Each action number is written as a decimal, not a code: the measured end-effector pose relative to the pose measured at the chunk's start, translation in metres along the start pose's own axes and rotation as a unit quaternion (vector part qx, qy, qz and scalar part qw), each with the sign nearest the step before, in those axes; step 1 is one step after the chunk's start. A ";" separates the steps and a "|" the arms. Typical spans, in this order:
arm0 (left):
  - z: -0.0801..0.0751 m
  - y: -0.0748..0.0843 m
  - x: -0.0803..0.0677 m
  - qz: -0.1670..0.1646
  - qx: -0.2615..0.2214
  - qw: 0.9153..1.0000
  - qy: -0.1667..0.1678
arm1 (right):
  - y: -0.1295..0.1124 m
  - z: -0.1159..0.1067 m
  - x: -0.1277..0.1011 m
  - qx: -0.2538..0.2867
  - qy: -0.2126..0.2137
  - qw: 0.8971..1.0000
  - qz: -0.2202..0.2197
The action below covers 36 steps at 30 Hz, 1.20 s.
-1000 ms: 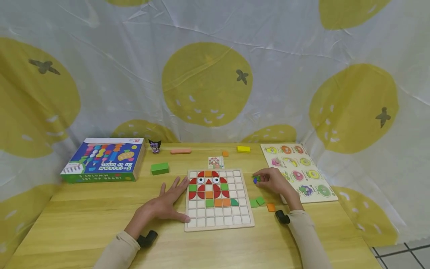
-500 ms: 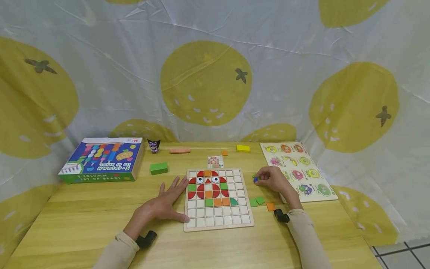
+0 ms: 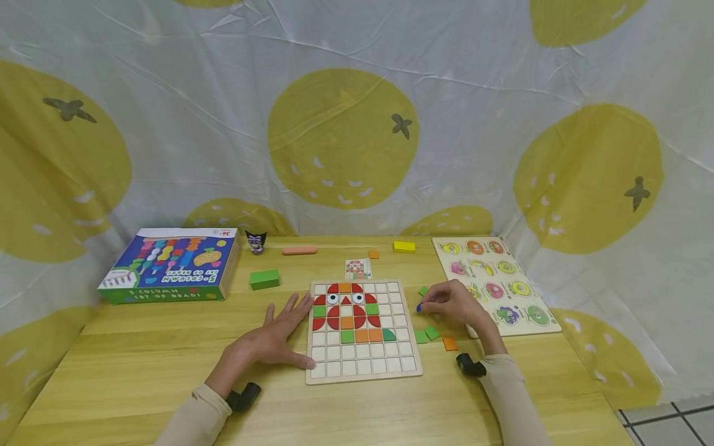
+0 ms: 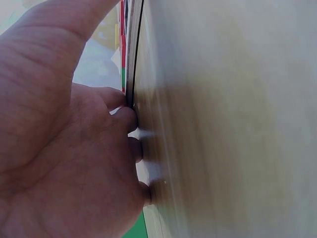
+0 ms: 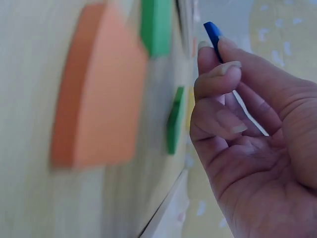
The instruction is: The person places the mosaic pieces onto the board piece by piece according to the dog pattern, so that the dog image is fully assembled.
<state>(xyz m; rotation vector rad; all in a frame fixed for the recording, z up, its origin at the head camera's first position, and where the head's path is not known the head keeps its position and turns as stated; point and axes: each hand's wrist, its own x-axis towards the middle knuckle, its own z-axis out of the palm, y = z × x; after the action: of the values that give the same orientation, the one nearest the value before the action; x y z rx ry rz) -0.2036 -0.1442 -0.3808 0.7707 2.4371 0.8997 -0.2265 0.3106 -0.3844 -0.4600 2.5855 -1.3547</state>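
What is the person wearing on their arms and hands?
Both arms have long, snug beige sleeves down to the wrists. A small black camera is strapped under each wrist. The left hand and right hand are bare: no gloves, and no rings or watch show.

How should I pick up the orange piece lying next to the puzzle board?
Probably pinch the orange piece by two opposite edges, coming from above. It lies flat on the table, so only its thin sides offer a hold. The green pieces sit close on its left; come from the right.
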 end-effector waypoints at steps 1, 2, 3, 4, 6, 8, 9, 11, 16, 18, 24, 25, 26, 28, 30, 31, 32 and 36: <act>0.000 -0.001 0.000 -0.001 0.000 1.000 0.001 | -0.002 0.001 0.001 0.010 -0.007 1.000 -0.006; 0.000 -0.001 0.000 -0.001 -0.001 1.000 0.001 | -0.004 0.002 0.001 0.016 -0.014 1.000 -0.013; 0.001 -0.001 0.000 -0.003 -0.001 1.000 0.000 | -0.007 0.004 0.002 0.023 -0.021 0.999 -0.017; 0.001 -0.002 0.000 -0.005 0.000 1.000 0.000 | -0.009 0.005 0.003 0.028 -0.029 0.999 -0.020; 0.001 -0.003 0.000 -0.007 0.001 1.000 0.000 | -0.013 0.009 0.005 0.033 -0.048 0.998 -0.020; 0.001 -0.004 0.001 -0.011 0.001 1.000 -0.001 | -0.016 0.015 0.006 0.028 -0.069 0.997 -0.016; 0.001 -0.004 0.001 -0.013 0.002 1.000 -0.001 | -0.017 0.018 0.007 0.025 -0.078 0.997 -0.014; 0.001 -0.005 0.001 -0.014 0.002 1.000 -0.001 | -0.021 0.024 0.008 0.008 -0.092 0.996 -0.010; 0.001 -0.003 0.000 -0.010 0.000 1.000 0.000 | -0.027 0.036 0.009 -0.034 -0.095 0.995 -0.015; 0.000 -0.002 0.000 -0.008 -0.001 1.000 -0.001 | -0.030 0.039 0.008 -0.043 -0.094 0.994 -0.021; -0.001 -0.001 -0.001 -0.010 -0.001 1.000 -0.002 | -0.034 0.042 0.008 -0.046 -0.090 0.995 -0.018; -0.001 -0.001 -0.001 -0.010 -0.001 1.000 -0.003 | -0.034 0.042 0.009 -0.046 -0.089 0.995 -0.014; -0.001 -0.001 -0.001 -0.009 -0.001 1.000 -0.003 | -0.035 0.042 0.008 -0.045 -0.089 0.995 -0.013; -0.001 -0.001 -0.001 -0.010 -0.001 1.000 -0.003 | -0.035 0.042 0.008 -0.043 -0.090 0.995 -0.009; -0.001 -0.001 0.000 -0.011 -0.001 1.000 -0.003 | -0.035 0.041 0.007 -0.042 -0.091 0.995 -0.010; -0.001 -0.001 0.000 -0.011 -0.001 1.000 -0.004 | -0.035 0.040 0.006 -0.041 -0.090 0.995 -0.010; -0.001 -0.002 0.000 -0.010 -0.001 1.000 -0.004 | -0.035 0.039 0.005 -0.042 -0.089 0.995 -0.013; -0.001 -0.002 0.000 -0.009 -0.001 1.000 -0.006 | -0.031 0.035 0.000 -0.038 -0.087 0.995 -0.021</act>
<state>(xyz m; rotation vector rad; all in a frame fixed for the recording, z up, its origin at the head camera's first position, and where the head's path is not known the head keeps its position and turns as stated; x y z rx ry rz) -0.2045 -0.1459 -0.3811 0.7502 2.4280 0.8871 -0.2099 0.2668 -0.3784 -0.6182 2.5049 -1.1749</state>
